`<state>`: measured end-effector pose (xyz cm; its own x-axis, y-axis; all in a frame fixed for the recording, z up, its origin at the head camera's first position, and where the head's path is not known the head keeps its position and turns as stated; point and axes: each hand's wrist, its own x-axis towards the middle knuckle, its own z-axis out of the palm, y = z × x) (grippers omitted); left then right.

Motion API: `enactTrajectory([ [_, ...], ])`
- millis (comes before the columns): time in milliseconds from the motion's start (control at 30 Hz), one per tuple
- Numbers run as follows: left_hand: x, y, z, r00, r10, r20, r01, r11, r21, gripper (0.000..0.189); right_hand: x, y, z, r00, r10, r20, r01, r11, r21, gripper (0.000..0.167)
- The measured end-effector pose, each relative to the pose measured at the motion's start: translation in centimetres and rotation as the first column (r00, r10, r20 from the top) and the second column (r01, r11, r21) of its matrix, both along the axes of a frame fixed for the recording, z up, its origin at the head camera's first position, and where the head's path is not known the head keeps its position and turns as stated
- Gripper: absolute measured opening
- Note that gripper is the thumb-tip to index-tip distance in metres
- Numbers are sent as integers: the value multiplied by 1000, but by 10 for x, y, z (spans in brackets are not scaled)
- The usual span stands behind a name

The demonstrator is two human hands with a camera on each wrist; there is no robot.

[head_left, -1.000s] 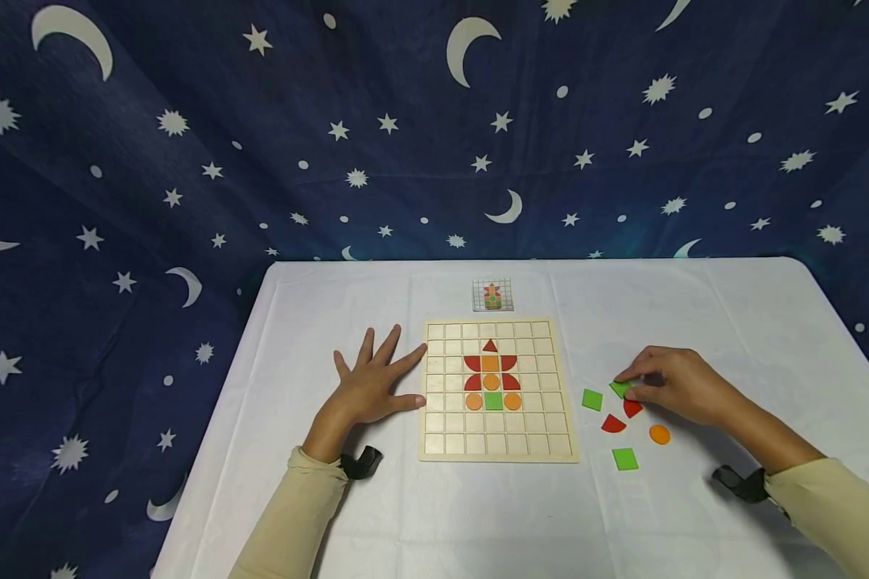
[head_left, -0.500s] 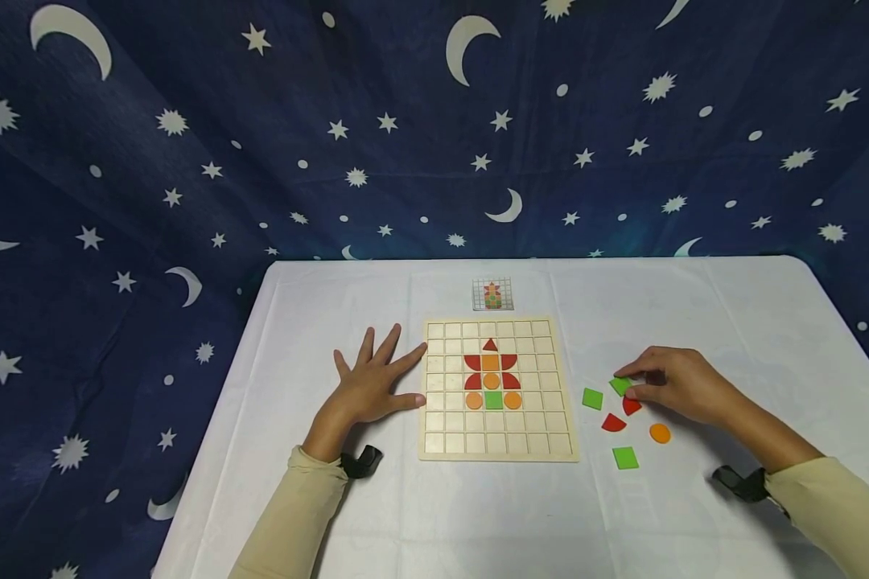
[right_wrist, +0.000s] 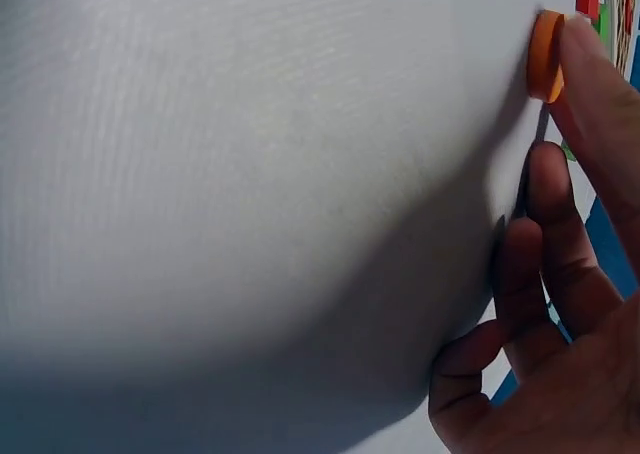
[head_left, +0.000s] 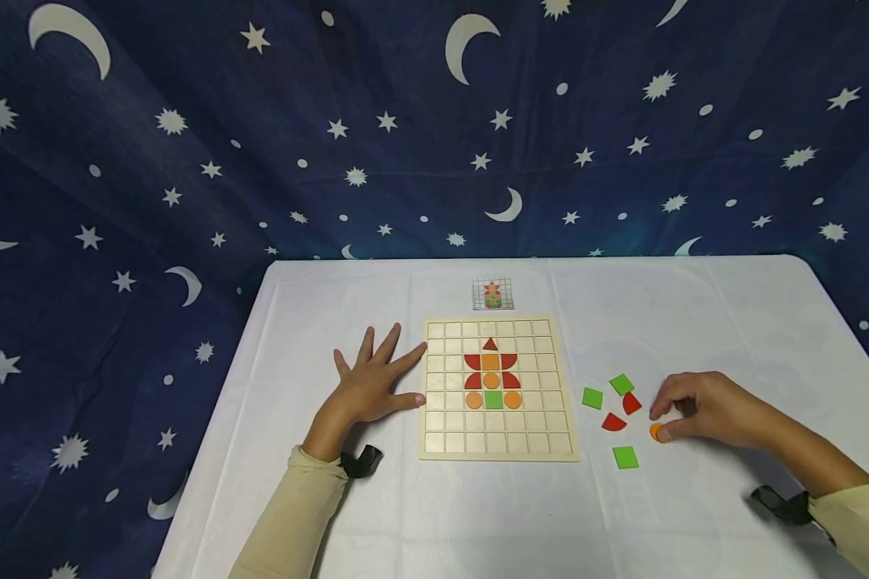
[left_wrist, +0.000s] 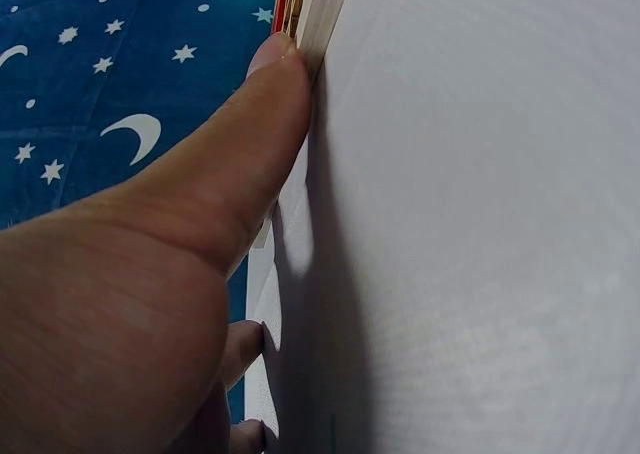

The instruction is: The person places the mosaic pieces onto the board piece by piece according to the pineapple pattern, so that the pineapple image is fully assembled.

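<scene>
My left hand [head_left: 369,390] lies spread at the left edge of the wooden grid board [head_left: 445,446], thumb and index fingertips against its side. In the left wrist view the thumb [left_wrist: 240,139] meets the board's edge. On the board is a figure of red, orange and green pieces, with a red triangle [head_left: 490,345] at its top. My right hand [head_left: 717,408] is at an orange disc [head_left: 655,433] on the right. In the right wrist view the thumb rests on the disc [right_wrist: 544,59], while the index fingertip is apart from it and the other fingers are loosely bent.
Left of the right hand lie loose green squares [head_left: 592,398] and red quarter-round pieces [head_left: 613,423]. Behind the board is a small pattern card [head_left: 492,294]. A white cloth covers the table [head_left: 319,305], and a dark blue curtain [head_left: 405,96] with moons and stars hangs behind.
My right hand has left the upper green square and moved right and toward me to the orange disc. That green square stays on the table. The left hand keeps its place.
</scene>
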<state>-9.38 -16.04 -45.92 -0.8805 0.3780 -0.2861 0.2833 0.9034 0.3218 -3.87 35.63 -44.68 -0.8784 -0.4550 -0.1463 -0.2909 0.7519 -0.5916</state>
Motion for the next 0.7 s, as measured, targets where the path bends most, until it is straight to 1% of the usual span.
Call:
enactTrajectory([
  [67,0,0,0,1000,2,1,-2,1000,0,89,1,1,-1,1000,29,-5,-29,1000,-2,26],
  [167,0,1,1,1000,5,10,-5,1000,-3,89,2,2,-1,999,44,-32,-44,999,-1,26],
  [300,0,1,1,1000,3,12,-3,1000,-9,90,2,1,-2,997,22,-73,-22,1000,-10,26],
  [400,0,1,1,1000,-1,7,1,1000,-7,89,2,-1,-2,998,-3,-70,2,1000,-15,28],
  [467,0,1,1,1000,-3,4,3,1000,-4,89,2,-3,-2,999,-21,-48,20,1000,-19,28],
  [567,0,0,1,1000,-5,1,5,1000,-2,89,2,-7,1,998,-61,12,61,997,-37,26],
  [700,0,0,0,1000,-8,-1,8,1000,-2,89,-2,-17,4,988,-99,117,111,988,-105,19],
])
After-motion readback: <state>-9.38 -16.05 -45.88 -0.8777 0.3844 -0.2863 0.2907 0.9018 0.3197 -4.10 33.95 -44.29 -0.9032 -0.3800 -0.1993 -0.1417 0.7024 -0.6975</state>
